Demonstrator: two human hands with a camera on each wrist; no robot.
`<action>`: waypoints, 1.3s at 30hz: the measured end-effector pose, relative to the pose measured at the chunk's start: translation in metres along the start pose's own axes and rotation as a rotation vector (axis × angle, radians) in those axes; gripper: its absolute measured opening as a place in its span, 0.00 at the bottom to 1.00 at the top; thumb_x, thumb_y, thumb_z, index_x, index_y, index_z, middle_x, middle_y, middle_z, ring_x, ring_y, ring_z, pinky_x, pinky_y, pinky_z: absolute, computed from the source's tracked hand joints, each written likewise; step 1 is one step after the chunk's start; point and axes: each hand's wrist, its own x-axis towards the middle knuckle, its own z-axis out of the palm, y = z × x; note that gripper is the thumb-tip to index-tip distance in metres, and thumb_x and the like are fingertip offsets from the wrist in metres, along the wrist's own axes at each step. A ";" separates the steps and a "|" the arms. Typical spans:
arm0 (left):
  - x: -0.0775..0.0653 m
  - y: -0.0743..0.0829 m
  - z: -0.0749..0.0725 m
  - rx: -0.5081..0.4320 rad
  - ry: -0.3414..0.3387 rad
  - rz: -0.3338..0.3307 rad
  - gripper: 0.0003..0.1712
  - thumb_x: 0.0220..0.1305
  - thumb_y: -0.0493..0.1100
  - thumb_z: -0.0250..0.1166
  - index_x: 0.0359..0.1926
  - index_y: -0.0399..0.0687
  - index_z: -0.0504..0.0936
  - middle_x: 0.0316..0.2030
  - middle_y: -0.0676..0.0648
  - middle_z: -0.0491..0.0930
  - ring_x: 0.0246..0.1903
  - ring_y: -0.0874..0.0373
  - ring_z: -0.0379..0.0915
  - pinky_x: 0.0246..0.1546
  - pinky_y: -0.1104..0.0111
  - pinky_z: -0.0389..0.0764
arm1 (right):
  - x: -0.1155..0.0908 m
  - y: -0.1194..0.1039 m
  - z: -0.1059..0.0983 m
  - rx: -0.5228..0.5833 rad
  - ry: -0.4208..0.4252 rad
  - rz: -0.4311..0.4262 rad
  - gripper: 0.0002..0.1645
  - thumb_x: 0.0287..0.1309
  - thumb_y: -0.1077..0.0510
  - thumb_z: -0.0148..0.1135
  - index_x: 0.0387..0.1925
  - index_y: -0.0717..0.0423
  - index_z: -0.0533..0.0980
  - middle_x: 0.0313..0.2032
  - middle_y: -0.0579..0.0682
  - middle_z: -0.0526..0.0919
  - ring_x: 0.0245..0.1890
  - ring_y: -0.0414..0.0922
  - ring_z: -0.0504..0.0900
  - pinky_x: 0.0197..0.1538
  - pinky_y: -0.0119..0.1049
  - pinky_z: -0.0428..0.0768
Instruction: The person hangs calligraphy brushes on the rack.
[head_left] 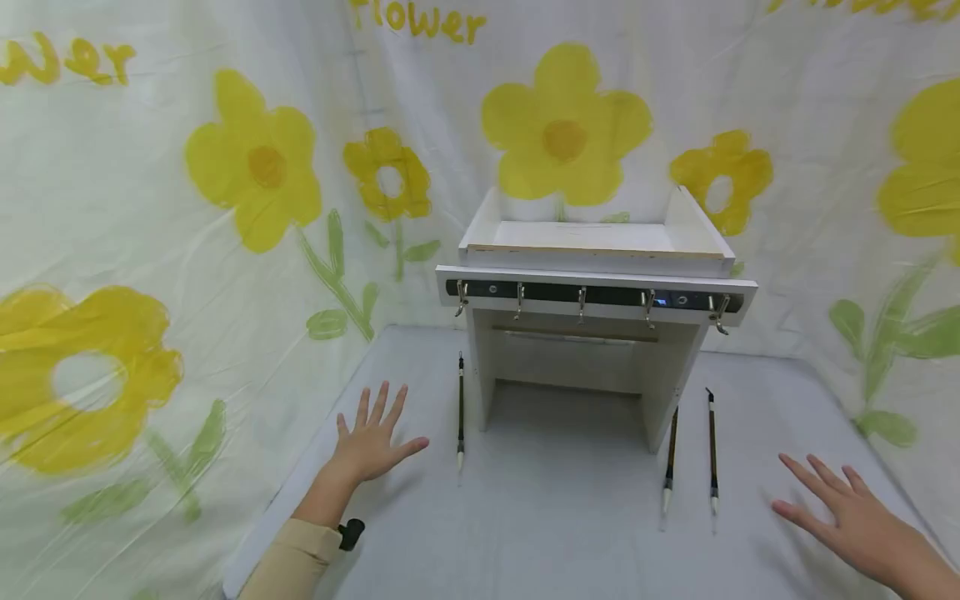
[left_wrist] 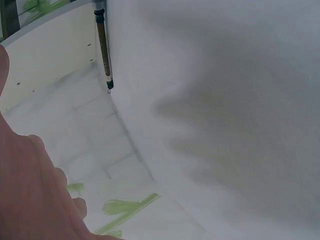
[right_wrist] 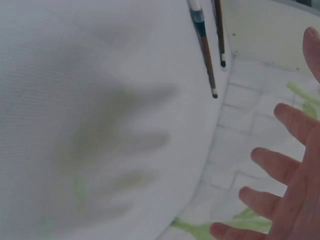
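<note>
My left hand [head_left: 369, 446] hovers over the left part of the table with its fingers spread and nothing in it. To its right lies a calligraphy brush [head_left: 461, 408], white tip toward me, also visible in the left wrist view as a dark-handled brush [left_wrist: 104, 47]. My right hand [head_left: 855, 521] is held over the right side, fingers spread and holding nothing. Two more brushes lie left of it: an outer brush [head_left: 712, 450] and an inner brush [head_left: 671, 458] whose upper end is hidden by the rack. Both brushes [right_wrist: 206, 55] show in the right wrist view.
A white wooden rack [head_left: 483, 367] stands at the back of the table [head_left: 555, 525]. Its front rail carries a dark strip [head_left: 551, 292] with several metal hooks [head_left: 582, 304] sticking out toward me. A white curtain [head_left: 442, 100] painted with yellow flowers hangs behind and at the sides.
</note>
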 end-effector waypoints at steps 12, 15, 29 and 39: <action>0.027 0.035 -0.003 -0.394 -0.063 0.170 0.51 0.73 0.69 0.50 0.81 0.59 0.32 0.81 0.49 0.30 0.79 0.42 0.18 0.69 0.27 0.36 | -0.005 0.001 -0.013 0.067 0.133 0.035 0.45 0.65 0.36 0.64 0.59 0.75 0.73 0.53 0.79 0.77 0.40 0.69 0.84 0.40 0.60 0.82; 0.035 0.044 -0.004 -0.515 -0.121 0.202 0.49 0.76 0.65 0.49 0.81 0.61 0.29 0.81 0.53 0.28 0.79 0.47 0.16 0.71 0.30 0.33 | -0.007 0.000 -0.016 0.117 0.207 0.030 0.40 0.64 0.40 0.67 0.56 0.74 0.75 0.49 0.77 0.81 0.34 0.62 0.87 0.35 0.55 0.84; 0.056 0.064 -0.003 -0.816 -0.160 0.287 0.42 0.79 0.65 0.42 0.81 0.65 0.32 0.81 0.57 0.31 0.80 0.50 0.26 0.75 0.36 0.38 | 0.003 -0.003 -0.016 0.147 0.285 0.073 0.37 0.63 0.40 0.68 0.51 0.73 0.78 0.39 0.66 0.87 0.31 0.54 0.88 0.33 0.51 0.83; 0.069 0.091 -0.003 -1.006 -0.216 0.391 0.37 0.82 0.60 0.39 0.81 0.70 0.32 0.81 0.57 0.29 0.79 0.41 0.33 0.71 0.34 0.52 | 0.011 -0.008 -0.013 0.169 0.307 0.068 0.37 0.63 0.40 0.68 0.52 0.73 0.78 0.39 0.66 0.88 0.32 0.57 0.88 0.36 0.56 0.84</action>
